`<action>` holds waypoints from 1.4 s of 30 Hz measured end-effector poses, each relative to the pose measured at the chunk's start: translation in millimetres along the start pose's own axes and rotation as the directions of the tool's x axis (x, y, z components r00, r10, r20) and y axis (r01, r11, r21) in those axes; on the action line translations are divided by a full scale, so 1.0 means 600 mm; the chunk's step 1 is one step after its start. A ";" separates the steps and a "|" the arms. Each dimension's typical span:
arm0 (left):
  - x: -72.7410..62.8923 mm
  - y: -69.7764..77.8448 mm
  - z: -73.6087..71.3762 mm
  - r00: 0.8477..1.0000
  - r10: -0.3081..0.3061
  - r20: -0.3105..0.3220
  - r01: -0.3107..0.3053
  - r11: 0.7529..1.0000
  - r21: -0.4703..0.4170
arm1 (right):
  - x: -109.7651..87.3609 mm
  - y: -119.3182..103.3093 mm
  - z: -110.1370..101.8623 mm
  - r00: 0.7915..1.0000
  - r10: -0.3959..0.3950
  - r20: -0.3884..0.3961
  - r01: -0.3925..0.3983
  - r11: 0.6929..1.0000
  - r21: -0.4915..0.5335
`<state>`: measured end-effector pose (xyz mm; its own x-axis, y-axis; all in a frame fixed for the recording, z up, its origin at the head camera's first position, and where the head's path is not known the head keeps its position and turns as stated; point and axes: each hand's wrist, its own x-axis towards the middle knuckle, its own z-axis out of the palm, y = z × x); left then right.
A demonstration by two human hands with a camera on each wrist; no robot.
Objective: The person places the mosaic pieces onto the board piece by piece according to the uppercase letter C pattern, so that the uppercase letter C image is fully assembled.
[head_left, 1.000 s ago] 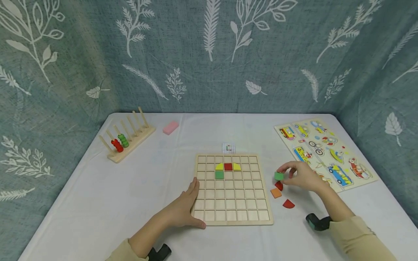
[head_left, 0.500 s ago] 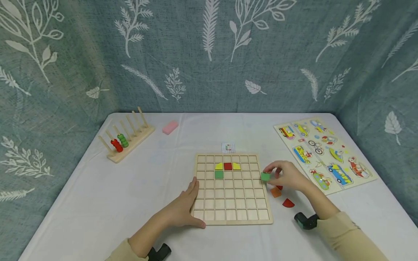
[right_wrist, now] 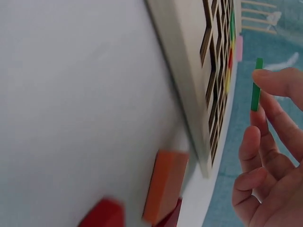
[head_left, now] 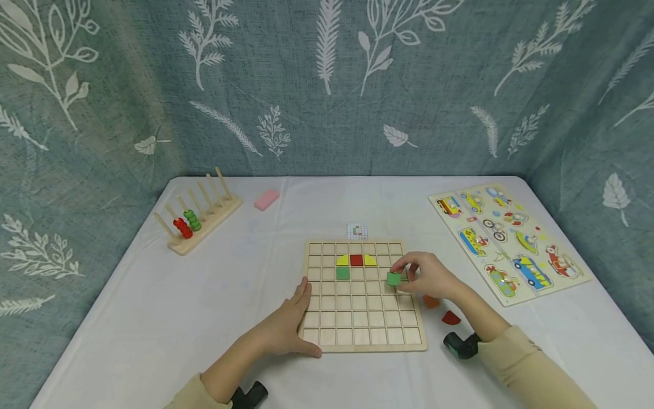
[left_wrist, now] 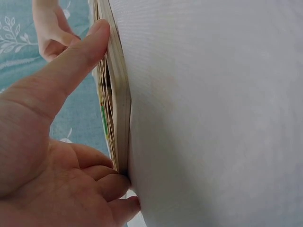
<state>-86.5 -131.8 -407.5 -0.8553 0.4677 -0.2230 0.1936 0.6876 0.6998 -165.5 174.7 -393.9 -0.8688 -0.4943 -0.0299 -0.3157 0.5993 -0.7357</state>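
Head view: the green square (head_left: 393, 279), right of the grid board (head_left: 360, 320) a second ago, now hangs above its right-hand cells, unplaced. Left wrist: the left hand (left_wrist: 35, 146), fingers extended, steadies the board. Right wrist: the right hand (right_wrist: 277, 175) pinches the square between narrowly parted fingers.

On the table (head_left: 128, 318), at left, a rack (head_left: 214, 219) bears red beads (head_left: 183, 228) and green beads (head_left: 192, 220); a pink block (head_left: 267, 200) lies near it, a puzzle (head_left: 503, 241) at right. A leaf-patterned curtain (head_left: 306, 113) hangs behind.

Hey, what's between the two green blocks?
In the head view, only empty board squares separate the held green block from the placed green block.
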 end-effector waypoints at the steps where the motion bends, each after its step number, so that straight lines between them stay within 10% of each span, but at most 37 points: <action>1: 0.000 0.000 0.000 1.000 0.000 0.000 0.000 1.000 -0.001 | 0.002 -0.002 0.002 1.000 -0.003 0.002 0.003 1.000 0.003; 42: 0.001 -0.002 -0.001 1.000 0.003 0.000 -0.003 1.000 0.005 | 0.076 -0.065 0.078 0.984 -0.130 0.121 0.127 0.991 0.029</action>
<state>-87.2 -132.9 -408.3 -0.8546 0.4701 -0.2207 0.1991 0.6891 0.6968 -175.1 99.5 -398.4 -0.7682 -0.6400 -0.0156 -0.4120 0.5129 -0.7531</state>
